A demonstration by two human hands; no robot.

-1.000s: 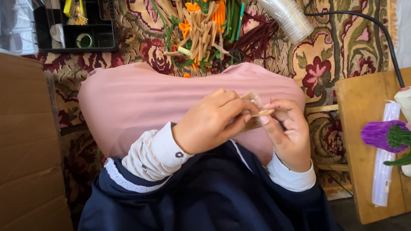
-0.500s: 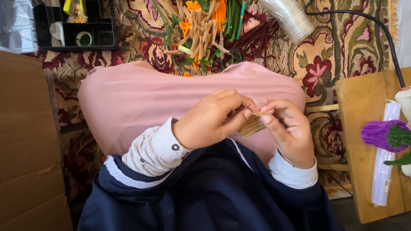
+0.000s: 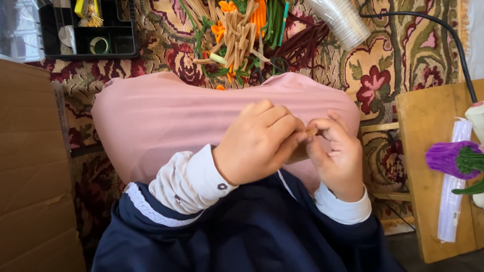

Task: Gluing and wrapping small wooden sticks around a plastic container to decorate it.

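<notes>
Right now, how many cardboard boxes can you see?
1: a brown cardboard box fills the left edge, beside the pink cushion. More may lie out of frame.

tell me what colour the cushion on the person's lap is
Plain pink, no pattern; the cushion shows best in the head view, under both hands.

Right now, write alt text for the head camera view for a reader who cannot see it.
Seen from above, a person's left hand and right hand meet over a pink cushion on their lap, pinching a small tan strip between the fingertips. Beyond the cushion, tan, orange and green craft stems lie heaped on a floral carpet.
</notes>
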